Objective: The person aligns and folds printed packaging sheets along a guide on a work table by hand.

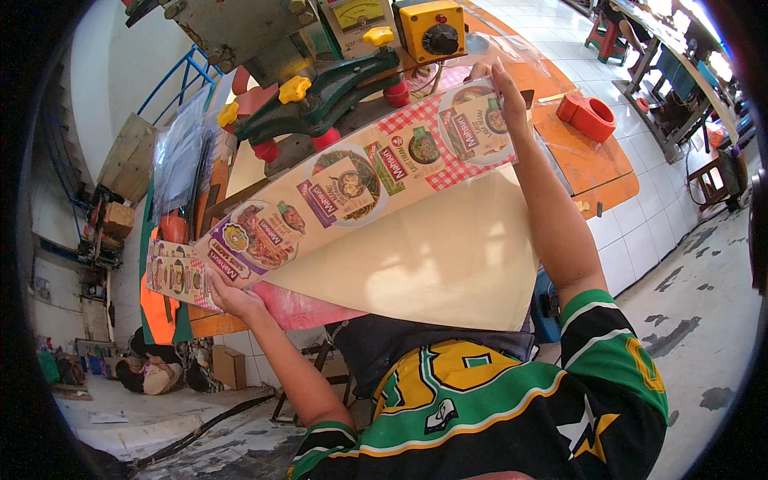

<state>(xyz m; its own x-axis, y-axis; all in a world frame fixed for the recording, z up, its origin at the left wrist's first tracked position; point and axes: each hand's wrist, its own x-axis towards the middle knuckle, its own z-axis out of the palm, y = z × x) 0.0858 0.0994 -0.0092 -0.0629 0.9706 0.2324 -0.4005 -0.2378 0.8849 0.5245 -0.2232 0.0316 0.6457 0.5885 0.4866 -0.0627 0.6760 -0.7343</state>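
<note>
A long printed plastic sheet (344,186) with pictures of food dishes and red checks stretches slantwise across the orange table. My left hand (234,299) is closed on its near left corner. At the far right end my right hand (504,90) grips the edge, some of its fingers hidden behind the sheet. Under and in front of it a plain cream sheet (432,256) hangs over the table's near side toward my lap. Just left of my left hand lies a stack of similar printed sheets (178,270). A pink sheet (300,307) shows below.
Beyond the sheet stands a machine with a dark green clamp bar (328,94), yellow knobs and red feet. A yellow control box (432,30) with a black dial sits behind it. A red ring-shaped holder (586,116) rests on the orange table (580,156). Clear plastic sheets (180,148) lie at left.
</note>
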